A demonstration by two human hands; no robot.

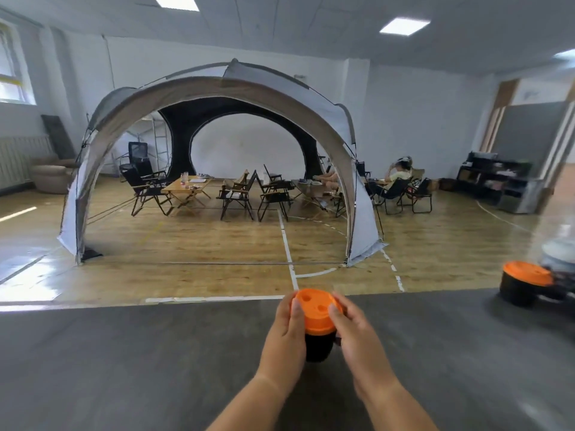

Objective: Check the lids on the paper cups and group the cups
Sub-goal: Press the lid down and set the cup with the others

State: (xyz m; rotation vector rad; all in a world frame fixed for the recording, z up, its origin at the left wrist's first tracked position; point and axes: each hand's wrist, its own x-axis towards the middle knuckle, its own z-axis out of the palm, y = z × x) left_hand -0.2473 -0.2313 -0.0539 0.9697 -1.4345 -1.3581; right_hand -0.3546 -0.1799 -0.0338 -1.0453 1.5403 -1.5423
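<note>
One black paper cup (318,345), lower centre of the frame, held from both sides.
Our left hand (287,334) wraps its body, thumb on the orange lid (315,311); our right hand (354,335) pinches the lid's rim. A second cup (522,286) sits far right on the grey table (124,353) we face.

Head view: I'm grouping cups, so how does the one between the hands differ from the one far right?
The near cup is held by the left hand and right hand; the far cup has no hand on it. The near cup is central, the far cup at the view's right edge. Both are black with orange lids.
</note>
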